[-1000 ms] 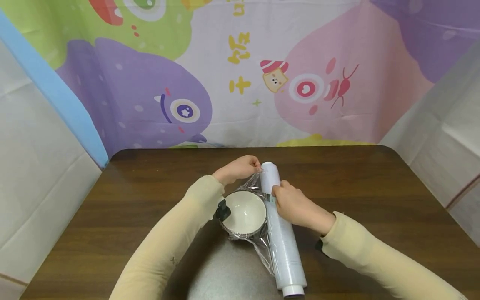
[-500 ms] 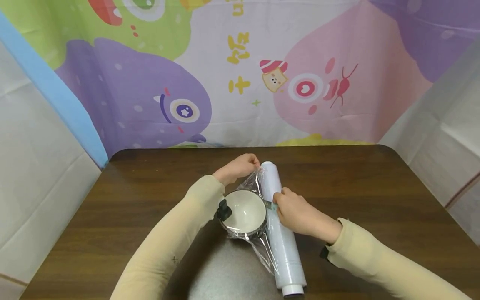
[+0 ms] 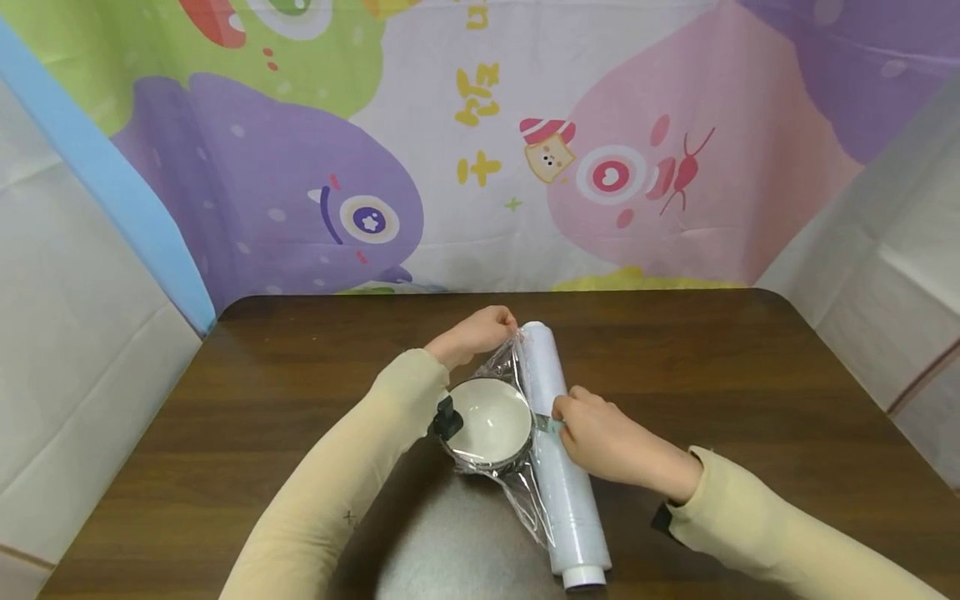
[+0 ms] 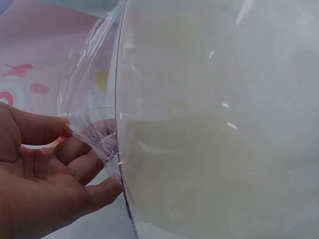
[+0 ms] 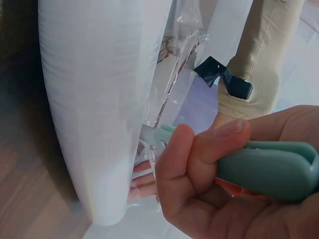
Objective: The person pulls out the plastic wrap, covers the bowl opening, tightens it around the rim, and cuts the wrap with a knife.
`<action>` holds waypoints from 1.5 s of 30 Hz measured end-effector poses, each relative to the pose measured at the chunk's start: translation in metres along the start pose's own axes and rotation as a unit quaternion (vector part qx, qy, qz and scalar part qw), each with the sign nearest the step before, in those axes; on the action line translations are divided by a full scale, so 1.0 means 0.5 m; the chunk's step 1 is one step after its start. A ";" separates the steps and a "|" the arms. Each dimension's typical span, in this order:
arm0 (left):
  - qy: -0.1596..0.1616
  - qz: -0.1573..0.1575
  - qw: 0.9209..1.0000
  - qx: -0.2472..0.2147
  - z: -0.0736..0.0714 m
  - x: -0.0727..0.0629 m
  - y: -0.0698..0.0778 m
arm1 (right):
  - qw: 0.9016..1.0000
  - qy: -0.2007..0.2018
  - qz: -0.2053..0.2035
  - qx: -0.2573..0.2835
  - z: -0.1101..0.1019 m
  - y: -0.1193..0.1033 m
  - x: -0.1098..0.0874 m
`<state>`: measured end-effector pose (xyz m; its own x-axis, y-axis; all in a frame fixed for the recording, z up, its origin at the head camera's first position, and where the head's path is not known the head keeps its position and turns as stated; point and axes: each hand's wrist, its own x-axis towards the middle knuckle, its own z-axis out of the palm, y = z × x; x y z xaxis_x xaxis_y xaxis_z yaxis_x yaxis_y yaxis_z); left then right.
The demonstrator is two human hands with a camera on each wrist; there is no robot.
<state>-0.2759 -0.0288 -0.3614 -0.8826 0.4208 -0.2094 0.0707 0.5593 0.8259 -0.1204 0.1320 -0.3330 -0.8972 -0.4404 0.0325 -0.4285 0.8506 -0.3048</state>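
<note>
A white bowl stands on the table with clear cling film stretched over it and bunched round its sides. To its right lies a long cling film roll, the film still joined to it. My left hand pinches the film at the far side, between bowl and roll; the left wrist view shows the thumb and fingertips on the gathered film. My right hand grips a mint-green folding knife. Its blade points left across the roll, against the film near the bowl; the tip is hidden.
The dark wooden table reaches back to a printed cartoon curtain. A grey, shiny round surface lies in front of the bowl. Black wrist cameras sit on both sleeves, the left one over the bowl's rim.
My right hand has moved toward me and slightly right along the roll with the folding knife. The left hand keeps its pinch on the film, nearly still. Bowl and roll stay in place.
</note>
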 end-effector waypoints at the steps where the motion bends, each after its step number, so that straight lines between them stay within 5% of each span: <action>1: -0.001 0.000 1.000 -0.001 0.000 0.000 0.000 | 1.000 -0.004 0.002 0.002 -0.001 -0.001 -0.003; 7: 0.001 -0.003 1.000 -0.006 -0.001 0.001 0.000 | 0.999 -0.042 0.000 0.022 0.002 -0.009 -0.028; 26: -0.002 -0.007 1.000 0.008 0.003 -0.005 0.002 | 0.998 -0.039 -0.006 0.057 0.010 -0.009 -0.073; 45: 0.006 -0.013 1.000 0.006 -0.004 -0.002 -0.006 | 0.994 -0.053 -0.065 0.074 0.022 -0.007 -0.126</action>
<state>-0.2762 -0.0323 -0.3628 -0.8898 0.3978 -0.2234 0.0540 0.5780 0.8142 -0.0611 0.1535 -0.3442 -0.8161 -0.5776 -0.0170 -0.5124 0.7370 -0.4408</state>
